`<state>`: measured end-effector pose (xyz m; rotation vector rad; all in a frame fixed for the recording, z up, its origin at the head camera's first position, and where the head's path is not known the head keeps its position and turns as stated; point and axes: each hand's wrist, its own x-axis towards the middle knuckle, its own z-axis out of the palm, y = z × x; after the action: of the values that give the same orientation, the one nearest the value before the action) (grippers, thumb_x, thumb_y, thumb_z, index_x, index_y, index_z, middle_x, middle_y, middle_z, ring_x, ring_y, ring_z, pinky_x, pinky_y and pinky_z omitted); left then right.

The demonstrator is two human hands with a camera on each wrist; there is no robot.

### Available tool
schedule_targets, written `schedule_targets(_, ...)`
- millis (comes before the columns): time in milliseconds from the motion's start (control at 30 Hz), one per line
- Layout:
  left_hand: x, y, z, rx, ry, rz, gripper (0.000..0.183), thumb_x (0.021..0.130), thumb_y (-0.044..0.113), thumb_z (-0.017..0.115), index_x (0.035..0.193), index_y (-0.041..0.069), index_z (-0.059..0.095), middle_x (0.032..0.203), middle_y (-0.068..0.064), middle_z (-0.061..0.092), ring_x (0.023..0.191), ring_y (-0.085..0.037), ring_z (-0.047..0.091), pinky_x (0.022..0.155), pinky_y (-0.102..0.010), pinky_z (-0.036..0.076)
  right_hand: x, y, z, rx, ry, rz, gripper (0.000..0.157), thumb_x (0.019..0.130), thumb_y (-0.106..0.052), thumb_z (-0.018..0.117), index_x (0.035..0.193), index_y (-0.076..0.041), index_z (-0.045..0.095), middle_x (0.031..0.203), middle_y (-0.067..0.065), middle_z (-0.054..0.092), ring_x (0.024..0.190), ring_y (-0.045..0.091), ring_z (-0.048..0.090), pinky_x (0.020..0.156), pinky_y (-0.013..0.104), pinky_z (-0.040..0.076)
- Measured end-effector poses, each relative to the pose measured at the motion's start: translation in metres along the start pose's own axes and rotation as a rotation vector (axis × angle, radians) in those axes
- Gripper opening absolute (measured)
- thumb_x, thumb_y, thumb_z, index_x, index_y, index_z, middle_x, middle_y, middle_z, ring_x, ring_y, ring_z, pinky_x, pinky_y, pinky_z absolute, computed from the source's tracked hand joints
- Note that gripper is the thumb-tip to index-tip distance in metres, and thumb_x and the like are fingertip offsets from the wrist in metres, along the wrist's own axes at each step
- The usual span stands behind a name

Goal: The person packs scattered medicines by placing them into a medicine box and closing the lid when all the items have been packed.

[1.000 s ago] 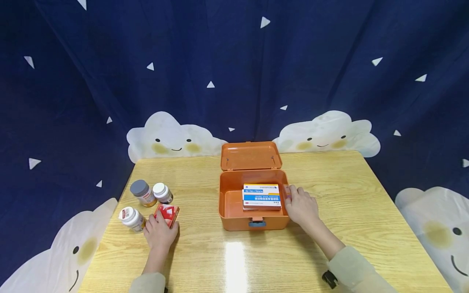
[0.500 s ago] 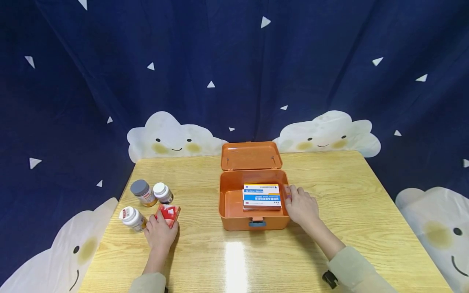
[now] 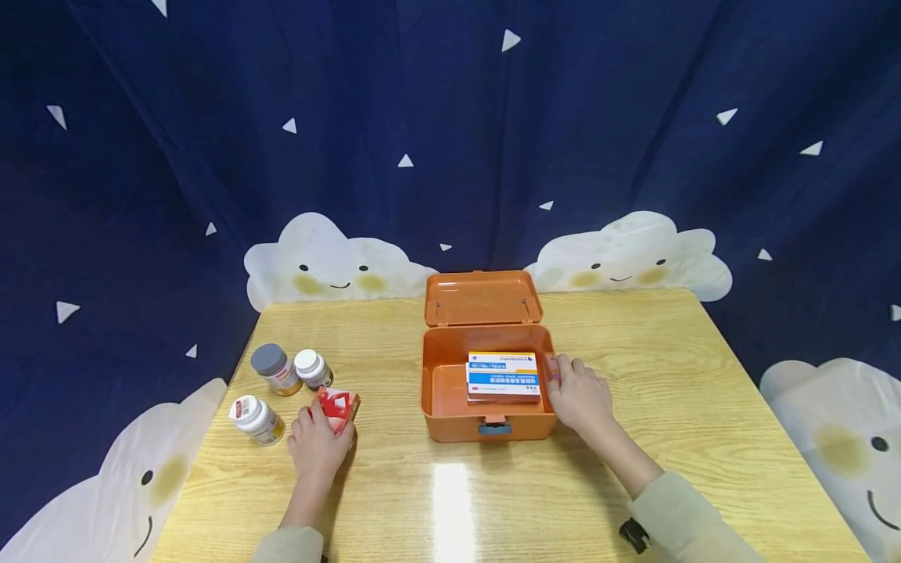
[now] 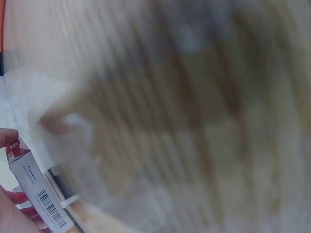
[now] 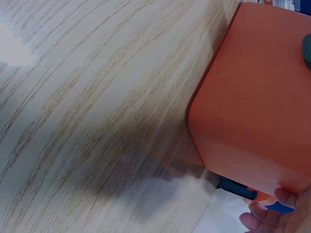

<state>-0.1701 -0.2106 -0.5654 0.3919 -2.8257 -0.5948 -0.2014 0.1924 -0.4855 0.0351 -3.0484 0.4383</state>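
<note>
Left of the orange case (image 3: 450, 428) held by the right hand (image 3: 583, 395), brings the red carton (image 3: 338, 405) gripped in the left hand (image 3: 319, 442) nearer, seemingly singled out.

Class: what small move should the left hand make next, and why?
Probably carry the red carton toward the orange case: the left hand grips the carton, the case's lid is open, and bare floor shows beside the white-and-blue box inside.

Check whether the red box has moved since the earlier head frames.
Yes: the red box, held by the left hand, has shifted rightward in the head view, toward the orange case, which has stayed put.
</note>
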Motion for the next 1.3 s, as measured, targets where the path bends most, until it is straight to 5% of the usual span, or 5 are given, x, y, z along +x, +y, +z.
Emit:
schedule_targets(467, 0.008, 0.027, -0.011, -0.075, 0.103, 0.093, 0.076, 0.071, 0.029, 0.071, 0.13, -0.007, 0.038, 0.119, -0.028, 0.043, 0.106, -0.044, 0.041, 0.082, -0.057, 0.034, 0.0, 0.0, -0.001, -0.001, -0.004, 0.002, 0.035, 0.087, -0.021, 0.044, 0.117, -0.002, 0.046, 0.1, 0.019, 0.053, 0.086, 0.038, 0.055, 0.07, 0.053, 0.042)
schedule_targets(1300, 0.035, 0.095, -0.044, -0.109, 0.076, 0.272, 0.077, 0.07, 0.029, 0.072, 0.132, -0.003, 0.039, 0.122, -0.023, 0.044, 0.113, -0.039, 0.038, 0.095, -0.054, 0.03, 0.0, -0.001, -0.002, -0.007, -0.017, 0.012, 0.035, 0.087, -0.021, 0.043, 0.117, -0.003, 0.046, 0.1, 0.019, 0.052, 0.088, 0.037, 0.053, 0.071, 0.052, 0.04)
